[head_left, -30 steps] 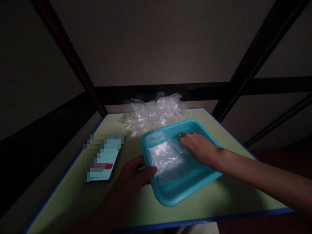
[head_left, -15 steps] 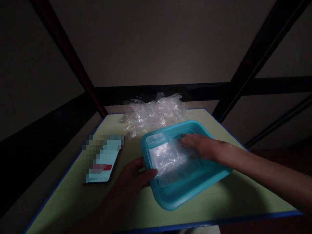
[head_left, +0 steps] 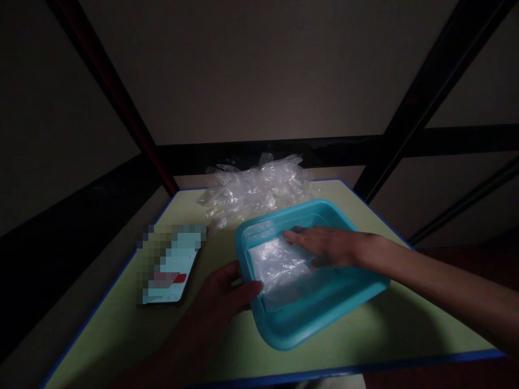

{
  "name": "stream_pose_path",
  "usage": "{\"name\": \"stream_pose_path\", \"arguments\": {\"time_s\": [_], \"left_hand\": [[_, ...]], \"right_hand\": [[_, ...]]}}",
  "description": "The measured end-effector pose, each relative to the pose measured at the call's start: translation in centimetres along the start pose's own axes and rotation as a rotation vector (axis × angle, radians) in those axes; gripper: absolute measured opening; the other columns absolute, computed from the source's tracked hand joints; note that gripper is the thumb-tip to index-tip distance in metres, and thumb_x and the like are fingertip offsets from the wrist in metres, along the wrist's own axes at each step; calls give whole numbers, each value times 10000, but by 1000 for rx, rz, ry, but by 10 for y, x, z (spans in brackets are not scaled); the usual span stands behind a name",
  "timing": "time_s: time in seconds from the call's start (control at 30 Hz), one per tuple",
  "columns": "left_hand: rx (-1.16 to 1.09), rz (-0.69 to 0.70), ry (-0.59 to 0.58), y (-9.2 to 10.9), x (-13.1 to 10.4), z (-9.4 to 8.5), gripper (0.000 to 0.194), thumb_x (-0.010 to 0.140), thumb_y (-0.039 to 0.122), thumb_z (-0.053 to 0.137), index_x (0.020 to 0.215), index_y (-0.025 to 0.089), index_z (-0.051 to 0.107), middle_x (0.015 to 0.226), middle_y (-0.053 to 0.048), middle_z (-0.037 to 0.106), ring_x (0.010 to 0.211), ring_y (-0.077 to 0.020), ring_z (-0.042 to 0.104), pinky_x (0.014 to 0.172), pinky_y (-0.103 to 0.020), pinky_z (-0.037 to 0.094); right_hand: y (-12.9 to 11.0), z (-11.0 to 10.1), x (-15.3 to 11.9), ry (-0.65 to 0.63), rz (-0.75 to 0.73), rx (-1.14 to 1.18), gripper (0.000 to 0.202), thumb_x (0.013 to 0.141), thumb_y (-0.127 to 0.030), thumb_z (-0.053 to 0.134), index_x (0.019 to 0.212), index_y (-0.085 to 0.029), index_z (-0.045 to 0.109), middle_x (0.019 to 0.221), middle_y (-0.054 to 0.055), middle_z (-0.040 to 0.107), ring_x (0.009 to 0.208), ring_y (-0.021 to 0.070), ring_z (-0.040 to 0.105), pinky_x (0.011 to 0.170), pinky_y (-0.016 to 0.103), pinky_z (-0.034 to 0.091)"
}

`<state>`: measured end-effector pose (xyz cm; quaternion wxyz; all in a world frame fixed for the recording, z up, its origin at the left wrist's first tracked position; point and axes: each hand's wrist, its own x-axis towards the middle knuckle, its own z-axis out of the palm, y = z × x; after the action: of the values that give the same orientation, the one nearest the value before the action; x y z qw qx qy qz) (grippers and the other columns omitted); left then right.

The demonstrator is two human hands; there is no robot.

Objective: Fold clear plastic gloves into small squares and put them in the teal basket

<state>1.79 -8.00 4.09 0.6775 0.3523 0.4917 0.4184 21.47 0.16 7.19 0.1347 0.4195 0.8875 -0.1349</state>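
A turquoise plastic tray (head_left: 320, 319) sits on the pale green table (head_left: 121, 335), tilted up at its near left corner. My left hand (head_left: 225, 294) grips the tray's left rim, thumb over the edge. My right hand (head_left: 324, 246) lies flat, fingers stretched out, on a stack of clear plastic sheets (head_left: 279, 267) inside the tray.
A heap of crumpled clear plastic gloves or bags (head_left: 255, 189) lies at the table's far edge. A phone with a lit screen (head_left: 170, 265) rests left of the tray. Dark metal bars (head_left: 421, 92) frame the table's back and sides. The table's blue front edge (head_left: 365, 368) is close.
My right hand has slid leftward across the plastic in the tray and flattened out. The tray has shifted slightly to the right. My left hand keeps its hold.
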Motion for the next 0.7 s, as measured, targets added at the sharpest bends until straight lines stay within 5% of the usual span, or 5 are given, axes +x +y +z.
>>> {"name": "stream_pose_path", "arguments": {"time_s": [0.2, 0.43, 0.7], "left_hand": [[4, -21, -2, 2, -1, 2, 330, 588, 284, 776, 886, 161, 704, 846, -60, 720, 763, -209, 669, 685, -277, 510], [-13, -23, 5, 1, -1, 2, 362, 572, 300, 788, 891, 153, 701, 872, -76, 718, 791, -229, 669, 701, -297, 516], [-12, -19, -8, -1, 1, 0, 340, 593, 297, 777, 890, 153, 696, 873, -67, 716, 802, -219, 663, 705, -288, 511]], "right_hand": [[6, 3, 3, -63, -26, -48, 688, 666, -21, 656, 1287, -218, 438, 1252, 130, 539, 1033, 281, 596, 815, 339, 507], [8, -3, -4, -151, -1, -1, 689, 680, 90, 492, 1301, -199, 419, 1282, 145, 497, 1082, 278, 564, 804, 317, 489], [10, 2, -1, -6, -56, -89, 340, 892, -72, 344, 1196, -121, 489, 1074, 161, 609, 944, 257, 620, 765, 329, 471]]}}
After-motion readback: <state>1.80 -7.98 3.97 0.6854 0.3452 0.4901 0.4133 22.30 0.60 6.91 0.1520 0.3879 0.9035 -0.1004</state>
